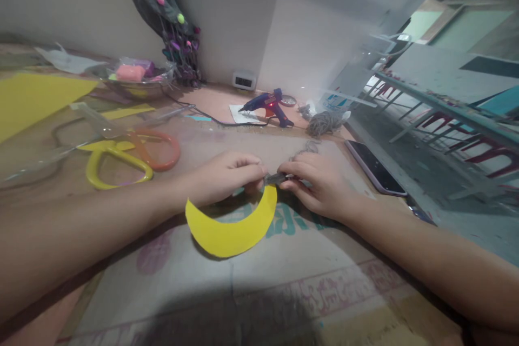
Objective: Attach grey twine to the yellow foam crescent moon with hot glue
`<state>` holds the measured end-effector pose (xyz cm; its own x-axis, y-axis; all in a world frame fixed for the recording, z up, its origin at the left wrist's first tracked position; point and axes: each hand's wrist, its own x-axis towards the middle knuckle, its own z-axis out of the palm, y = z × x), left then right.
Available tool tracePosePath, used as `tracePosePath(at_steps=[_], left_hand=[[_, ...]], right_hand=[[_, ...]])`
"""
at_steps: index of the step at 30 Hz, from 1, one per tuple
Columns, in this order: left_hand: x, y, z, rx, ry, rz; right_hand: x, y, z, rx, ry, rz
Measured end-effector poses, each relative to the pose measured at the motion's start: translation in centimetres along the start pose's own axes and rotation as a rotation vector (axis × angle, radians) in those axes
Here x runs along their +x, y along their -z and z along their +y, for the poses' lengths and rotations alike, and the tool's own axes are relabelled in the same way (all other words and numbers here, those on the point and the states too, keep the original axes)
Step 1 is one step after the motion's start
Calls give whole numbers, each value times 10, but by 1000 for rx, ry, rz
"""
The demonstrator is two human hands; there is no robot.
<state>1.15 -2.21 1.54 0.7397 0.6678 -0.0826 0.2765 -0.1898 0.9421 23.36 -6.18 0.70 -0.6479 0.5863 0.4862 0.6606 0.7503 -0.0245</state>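
Observation:
A yellow paper crescent [231, 237] hangs above the cardboard, its right tip up between my two hands. My left hand [227, 177] is closed in a pinch at that tip, where grey yarn [275, 179] is wrapped. My right hand [318, 183], just to the right, has its thumb and fingers closed on the grey yarn. A loose strand trails behind the right hand toward a ball of grey yarn [323, 123]. The left fingertips are partly hidden, so the exact hold there is hard to see.
A blue glue gun [265, 101] with a red light rests at the back on a white sheet. Scissors [158, 150] with orange and yellow handles lie at left, near yellow paper [36, 100] and a bowl [138, 88]. A phone [375, 166] lies on the right edge.

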Motion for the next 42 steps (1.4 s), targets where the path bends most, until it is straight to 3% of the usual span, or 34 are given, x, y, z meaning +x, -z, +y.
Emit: tracePosePath(at_steps=[17, 25, 37, 42], left_hand=[[0, 0, -1, -13, -4, 2], [1, -1, -4, -23, -18, -3], [0, -2, -1, 17, -10, 4], [0, -2, -2, 16, -2, -2]], right_hand=[[0, -2, 0, -8, 11, 17], [0, 0, 0, 90, -106, -24], [0, -2, 0, 29, -22, -2], [0, -1, -1, 49, -60, -12]])
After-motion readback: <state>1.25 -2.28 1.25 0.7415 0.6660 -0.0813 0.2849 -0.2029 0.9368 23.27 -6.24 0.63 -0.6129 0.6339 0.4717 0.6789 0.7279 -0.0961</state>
